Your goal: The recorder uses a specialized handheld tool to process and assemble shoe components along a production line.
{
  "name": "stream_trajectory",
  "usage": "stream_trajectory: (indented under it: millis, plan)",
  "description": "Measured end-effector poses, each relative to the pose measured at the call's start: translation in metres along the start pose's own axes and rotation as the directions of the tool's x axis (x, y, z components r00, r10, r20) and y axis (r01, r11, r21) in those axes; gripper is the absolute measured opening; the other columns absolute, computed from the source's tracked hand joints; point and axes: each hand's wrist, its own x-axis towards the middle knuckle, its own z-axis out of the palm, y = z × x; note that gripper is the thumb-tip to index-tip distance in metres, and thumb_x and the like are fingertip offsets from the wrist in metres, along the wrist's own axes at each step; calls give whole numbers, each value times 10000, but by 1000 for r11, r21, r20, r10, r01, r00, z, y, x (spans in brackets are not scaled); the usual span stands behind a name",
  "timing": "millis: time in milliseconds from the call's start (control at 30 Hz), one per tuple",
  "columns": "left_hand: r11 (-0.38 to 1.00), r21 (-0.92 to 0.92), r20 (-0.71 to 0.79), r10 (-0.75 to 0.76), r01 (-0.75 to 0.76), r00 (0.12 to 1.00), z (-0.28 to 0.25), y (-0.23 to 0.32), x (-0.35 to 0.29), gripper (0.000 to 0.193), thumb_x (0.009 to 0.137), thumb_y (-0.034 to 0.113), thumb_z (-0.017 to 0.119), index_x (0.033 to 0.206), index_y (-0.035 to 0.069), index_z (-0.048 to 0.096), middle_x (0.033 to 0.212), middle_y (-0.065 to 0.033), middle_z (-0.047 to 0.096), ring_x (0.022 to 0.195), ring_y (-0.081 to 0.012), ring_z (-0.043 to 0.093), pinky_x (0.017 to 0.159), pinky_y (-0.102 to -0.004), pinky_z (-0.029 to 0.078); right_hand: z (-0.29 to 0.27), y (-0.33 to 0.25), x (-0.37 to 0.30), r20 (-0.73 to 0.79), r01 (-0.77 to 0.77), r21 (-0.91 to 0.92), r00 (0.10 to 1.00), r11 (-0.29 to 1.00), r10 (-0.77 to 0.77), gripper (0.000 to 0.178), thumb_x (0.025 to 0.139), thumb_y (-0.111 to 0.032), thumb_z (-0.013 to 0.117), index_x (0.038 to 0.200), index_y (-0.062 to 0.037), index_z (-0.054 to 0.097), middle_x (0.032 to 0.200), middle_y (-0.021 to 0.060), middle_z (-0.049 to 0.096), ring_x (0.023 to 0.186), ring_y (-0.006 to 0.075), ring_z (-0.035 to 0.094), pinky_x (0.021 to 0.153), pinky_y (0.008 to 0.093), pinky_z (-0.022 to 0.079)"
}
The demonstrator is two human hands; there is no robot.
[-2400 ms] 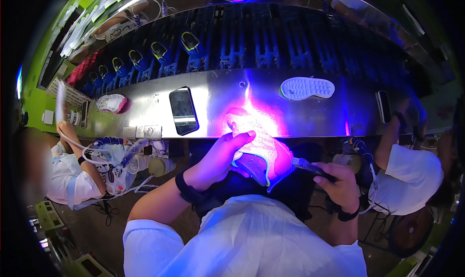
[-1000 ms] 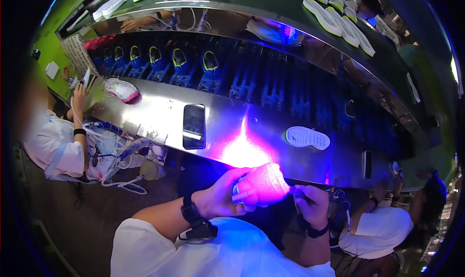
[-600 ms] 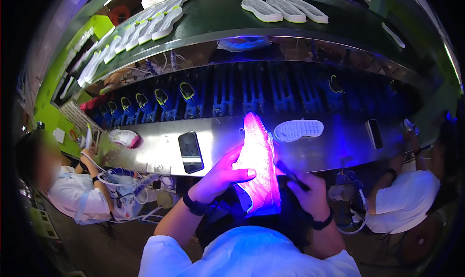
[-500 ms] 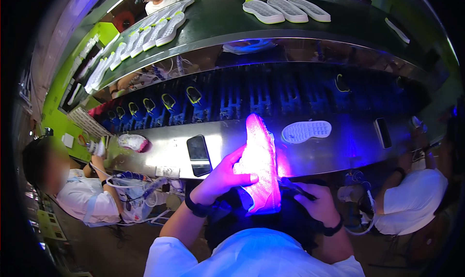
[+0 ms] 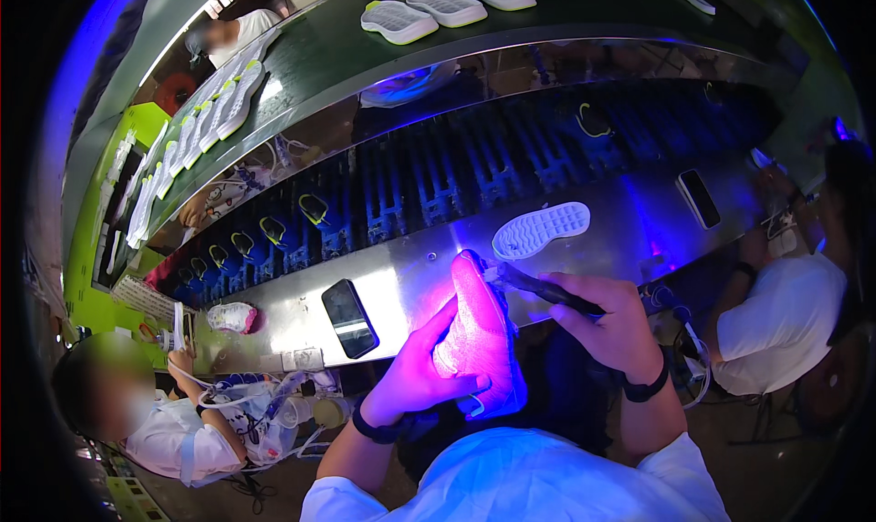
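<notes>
A shoe upper (image 5: 484, 335), lit bright pink and violet, stands with its toe pointing away from me. My left hand (image 5: 420, 371) grips it from the left near the heel, its thumb lying across the side. In my right hand (image 5: 613, 326) is a black-handled brush (image 5: 547, 291), held between thumb and fingers. The brush's tip meets the right edge of the shoe by the toe. A pale studded shoe sole (image 5: 543, 230) lies on the metal bench (image 5: 429, 255) just beyond the brush.
A dark phone (image 5: 349, 318) lies left on the bench, another phone (image 5: 699, 200) at right. A white-and-pink shoe (image 5: 233, 317) sits far left. Behind runs a dark slatted rack (image 5: 438, 180) with several shoes, then a green belt (image 5: 315, 70) with soles. Co-workers sit at both sides.
My right hand has risen from beside the heel, bringing the brush to the shoe's toe edge. The shoe has tipped and turned somewhat in my left hand. The whole view has swung to the right.
</notes>
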Motion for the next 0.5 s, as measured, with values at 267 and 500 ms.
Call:
stream_trajectory:
  millis: [267,500]
  plan:
    - [997,-43,-82,-70,67,994,-7,-15,-7,1061,776,275,909,1591,-21,297,1487,-159,525,1380,-235,496,1161,-410,391,2,8,-1,49,110,-53,993,993,-107,364,814,-16,799,1173,-15,740,1015,151,758,894,264,742,813,339,561]
    - [995,60,-230,-64,79,971,-20,-41,-22,1001,801,344,865,1568,11,315,1501,-141,450,1386,-225,439,1170,-391,349,18,23,-25,119,9,-61,993,998,-2,378,813,-53,815,1186,-41,748,894,107,730,777,219,686,728,313,523]
